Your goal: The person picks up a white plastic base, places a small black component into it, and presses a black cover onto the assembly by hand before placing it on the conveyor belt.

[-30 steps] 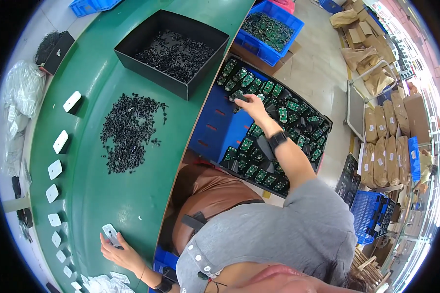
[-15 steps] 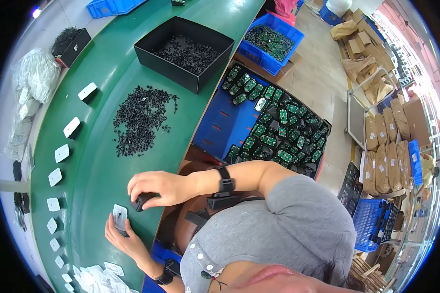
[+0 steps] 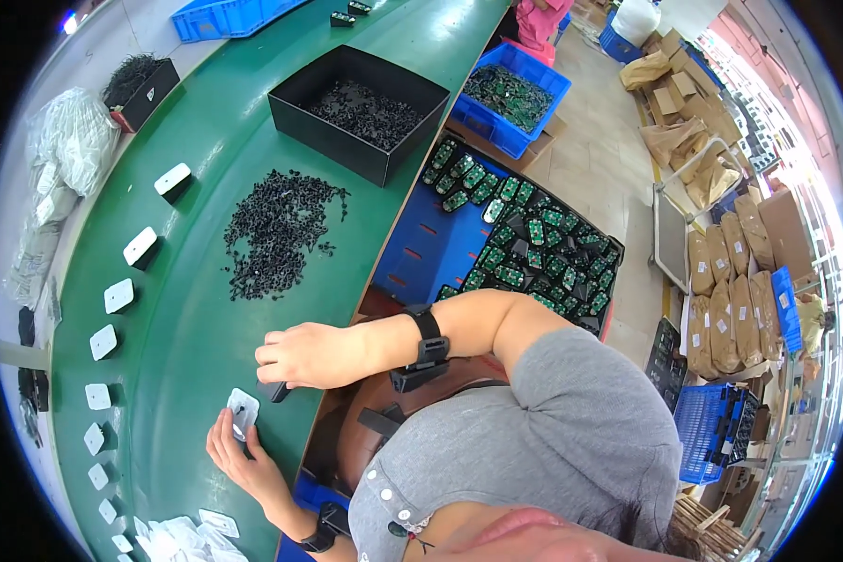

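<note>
My left hand [image 3: 244, 465] is closed on a white plastic cover [image 3: 242, 408], gripping its near part between fingers and thumb. A small dark mark or part shows on the cover's upper face. Just beyond it on the right is my right hand [image 3: 304, 356], back uppermost, its fingers curled over a black plastic housing [image 3: 278, 391]. Most of that housing is hidden under the hand. The two pieces are close together but apart. Farther up the green table, a loose pile of small black parts [image 3: 273, 229] lies spread out.
Black units with white tops [image 3: 140, 247] line the table's left side. White covers [image 3: 183, 539] are heaped at the near edge. A black box [image 3: 375, 159] of small parts stands beyond the pile. Right of the table, a blue crate [image 3: 412, 245] holds green circuit boards, near another blue bin [image 3: 559, 86].
My right hand has turned further palm-down, covering more of the black housing. My left hand with the white cover has shifted slightly right. The whole view has also shifted a little.
</note>
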`<state>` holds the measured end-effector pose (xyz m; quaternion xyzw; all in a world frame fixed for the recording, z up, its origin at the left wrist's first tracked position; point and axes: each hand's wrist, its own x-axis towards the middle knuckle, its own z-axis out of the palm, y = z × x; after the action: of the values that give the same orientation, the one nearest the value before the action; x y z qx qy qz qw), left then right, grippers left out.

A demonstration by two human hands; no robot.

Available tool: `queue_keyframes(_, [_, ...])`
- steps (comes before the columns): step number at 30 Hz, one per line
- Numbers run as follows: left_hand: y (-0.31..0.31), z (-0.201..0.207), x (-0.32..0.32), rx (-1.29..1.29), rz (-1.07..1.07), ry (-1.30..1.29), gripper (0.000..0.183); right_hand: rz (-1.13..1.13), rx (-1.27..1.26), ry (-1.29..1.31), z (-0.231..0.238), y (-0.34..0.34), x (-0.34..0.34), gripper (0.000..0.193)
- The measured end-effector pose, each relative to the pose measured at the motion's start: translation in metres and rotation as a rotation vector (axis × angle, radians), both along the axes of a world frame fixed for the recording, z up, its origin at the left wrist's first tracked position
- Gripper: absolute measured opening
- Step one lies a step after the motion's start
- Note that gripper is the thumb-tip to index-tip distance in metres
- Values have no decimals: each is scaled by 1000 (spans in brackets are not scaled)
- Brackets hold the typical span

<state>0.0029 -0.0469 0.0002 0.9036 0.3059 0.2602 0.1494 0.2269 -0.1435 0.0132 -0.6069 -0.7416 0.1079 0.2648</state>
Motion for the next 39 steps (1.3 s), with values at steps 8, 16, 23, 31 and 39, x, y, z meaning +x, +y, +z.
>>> queue_keyframes(8, [-5,4,1,-36,23,-39,38,44,217,396,11,26,10,30])
queue_keyframes(16, [-10,7,9,-64,-2,-61,43,-18,174,497,17,41,15,30])
queue_keyframes(23, [-11,-5,0,-38,58,-53,43,-59,186,473,13,39,18,30])
queue_keyframes(31, [-16,-5,-2,-82,97,-118,45,-54,211,476,16,39,16,29])
queue_keyframes(39, [-15,-1,-9,-138,144,-190,45,-86,279,266,28,39,26,27])
